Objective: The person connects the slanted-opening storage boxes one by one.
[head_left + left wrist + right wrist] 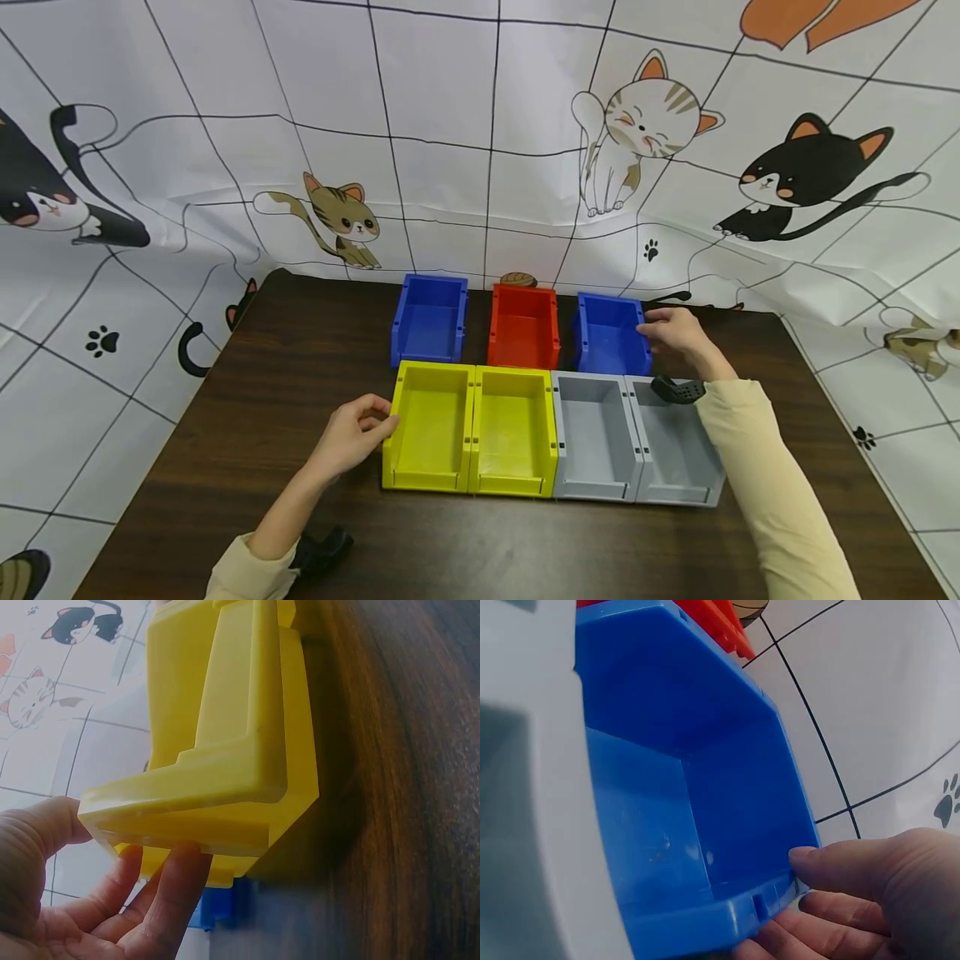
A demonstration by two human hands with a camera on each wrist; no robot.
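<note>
On the table's left side, my left hand [351, 437] holds the left wall of the outer yellow bin [433, 417]. In the left wrist view its fingers [176, 892] press the outside of that wall below the rim, while the thumb [56, 817] meets the rim's end. My right hand [678, 333] pinches the back right corner of the right-hand blue bin [611, 329]. Seen from the right wrist, the thumb [840, 862] lies over the rim of this bin, with the other fingers outside and beneath it. Nothing lies inside either bin.
A second yellow bin [513, 425] and two grey bins [596, 433] complete the front row. Behind stand a red bin [523, 325] and another blue bin [431, 317]. A cat-print cloth [450, 167] hangs behind the dark wooden table [465, 542]. My right sleeve [765, 467] overlaps the rightmost grey bin.
</note>
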